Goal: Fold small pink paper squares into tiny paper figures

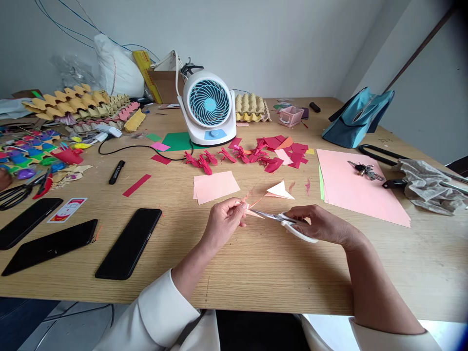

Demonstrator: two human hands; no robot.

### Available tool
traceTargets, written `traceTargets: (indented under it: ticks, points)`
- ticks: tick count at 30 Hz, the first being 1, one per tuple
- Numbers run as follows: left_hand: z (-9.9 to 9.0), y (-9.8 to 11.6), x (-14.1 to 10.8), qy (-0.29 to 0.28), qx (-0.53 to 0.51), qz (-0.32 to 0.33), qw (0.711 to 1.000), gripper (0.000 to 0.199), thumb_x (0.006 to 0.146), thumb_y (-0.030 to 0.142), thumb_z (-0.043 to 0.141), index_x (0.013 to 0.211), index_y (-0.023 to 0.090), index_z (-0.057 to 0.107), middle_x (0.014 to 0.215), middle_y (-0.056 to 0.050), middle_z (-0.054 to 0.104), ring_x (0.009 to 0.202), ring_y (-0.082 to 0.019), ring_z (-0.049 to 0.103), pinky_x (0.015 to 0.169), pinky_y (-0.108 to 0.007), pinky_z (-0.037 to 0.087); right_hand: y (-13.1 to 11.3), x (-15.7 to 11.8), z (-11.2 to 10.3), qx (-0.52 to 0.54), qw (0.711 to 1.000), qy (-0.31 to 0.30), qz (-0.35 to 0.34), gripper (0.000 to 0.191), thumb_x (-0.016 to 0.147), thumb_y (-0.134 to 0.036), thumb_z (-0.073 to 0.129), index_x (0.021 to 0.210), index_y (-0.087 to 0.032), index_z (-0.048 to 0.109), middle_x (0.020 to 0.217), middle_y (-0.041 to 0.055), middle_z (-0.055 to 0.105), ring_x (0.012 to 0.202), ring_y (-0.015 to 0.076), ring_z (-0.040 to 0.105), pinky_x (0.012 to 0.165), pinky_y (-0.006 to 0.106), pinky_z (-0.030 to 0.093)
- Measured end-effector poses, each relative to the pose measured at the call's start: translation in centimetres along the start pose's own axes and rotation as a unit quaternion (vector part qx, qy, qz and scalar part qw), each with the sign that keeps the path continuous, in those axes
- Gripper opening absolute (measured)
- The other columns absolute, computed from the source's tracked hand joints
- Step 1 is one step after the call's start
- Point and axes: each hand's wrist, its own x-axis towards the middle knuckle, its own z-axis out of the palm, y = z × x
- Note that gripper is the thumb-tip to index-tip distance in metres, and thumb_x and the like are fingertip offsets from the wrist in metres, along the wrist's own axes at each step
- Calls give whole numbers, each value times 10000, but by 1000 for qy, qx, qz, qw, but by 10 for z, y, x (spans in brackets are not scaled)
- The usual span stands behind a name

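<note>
Near the middle of the wooden table, my left hand (226,218) pinches a small pale pink piece of paper (255,213). My right hand (321,223) holds white-handled scissors (300,233), whose blades point left and meet the paper beside my left fingertips. Just behind the blades lies a folded pale piece (281,190). Pale pink sheets (216,186) rest behind my left hand. Farther back are several crumpled red paper shapes (226,155) and a pile of red paper pieces (296,153).
A white fan (209,105) stands at the back. Black phones (128,243) lie at the left, near a black marker (117,172). At the right are large pink sheets (360,187) with keys (366,170) on them, and a blue bag (356,119). Someone's hand shows at the left edge.
</note>
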Motion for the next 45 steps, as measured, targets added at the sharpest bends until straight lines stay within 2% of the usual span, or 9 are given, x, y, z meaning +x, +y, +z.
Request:
traceTargets:
  ticks: [6, 18, 28, 35, 40, 42, 45]
  points:
    - [1, 0, 0, 3, -3, -5, 1000, 314, 831, 412, 618, 664, 146, 623, 756, -18, 613, 633, -96, 554, 487, -196, 587, -1, -1, 1, 7, 1000, 8, 6, 304, 873, -390, 509, 945, -189, 726, 822, 35, 682, 718, 160, 546, 638, 251, 435]
    - [0, -1, 0, 5, -1, 0, 1000, 304, 840, 426, 607, 755, 141, 669, 734, -14, 606, 639, -101, 563, 487, -191, 578, -2, -1, 1, -8, 1000, 5, -5, 274, 876, -376, 500, 881, -175, 687, 774, 24, 656, 689, 145, 524, 636, 250, 420]
    - [-1, 1, 1, -1, 17, 23, 1000, 297, 851, 405, 592, 727, 140, 642, 687, 4, 572, 600, -87, 530, 499, -187, 570, -1, -1, -1, 15, 1000, -20, 11, 362, 894, -454, 496, 934, -162, 708, 803, 38, 658, 723, 158, 512, 657, 265, 412]
    - [-1, 1, 2, -7, 10, 29, 999, 284, 855, 399, 594, 756, 140, 657, 755, -14, 602, 640, -94, 550, 503, -184, 572, 4, -1, -1, 35, 999, -34, 5, 440, 904, -529, 483, 1000, -170, 717, 848, 48, 659, 754, 171, 515, 678, 279, 411]
    - [-3, -2, 4, -2, 22, 42, 999, 297, 869, 400, 574, 748, 138, 644, 701, -2, 566, 617, -88, 532, 503, -189, 579, 5, -1, 0, 20, 999, -41, 11, 410, 912, -507, 472, 968, -178, 711, 811, 41, 654, 714, 158, 505, 657, 279, 404]
    - [-4, -3, 5, 8, 25, 45, 999, 302, 868, 399, 571, 727, 140, 632, 694, -2, 557, 619, -91, 528, 498, -191, 579, 9, -3, -3, 5, 999, -35, 19, 403, 905, -510, 476, 941, -187, 714, 791, 36, 651, 702, 156, 503, 643, 274, 400]
    - [-5, -5, 6, 14, 17, 40, 999, 305, 859, 402, 579, 704, 142, 616, 705, -6, 552, 627, -95, 527, 494, -202, 582, 20, -10, -12, -37, 997, 14, 62, 411, 880, -538, 493, 904, -197, 720, 735, 25, 634, 659, 150, 494, 599, 265, 379]
